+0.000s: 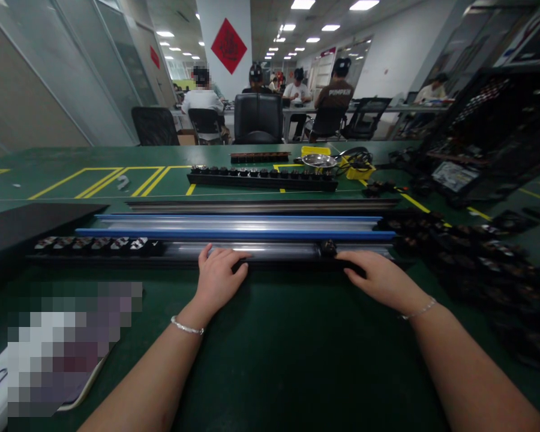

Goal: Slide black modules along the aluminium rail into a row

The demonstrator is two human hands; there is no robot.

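A long black rail [279, 261] with a shiny grey channel lies across the green table before me. My left hand [218, 276] is on its near edge, fingers over the channel and thumb at the front side. Several dark modules with pale tops [101, 243] sit in a row in the rail's left end. Farther right in the channel is one small black module [328, 247]. My right hand [375, 276] has its index fingertip against that module, with the thumb lower by the rail's front edge; its other fingers are mostly hidden.
Behind the rail lies a blue-edged channel [243, 223]. A black strip of modules [261, 180], a metal dish [319, 161] and yellow trays [360, 173] stand farther back. Many loose dark parts [486, 258] are heaped at right. A phone-like object [90, 384] lies at left. People sit beyond.
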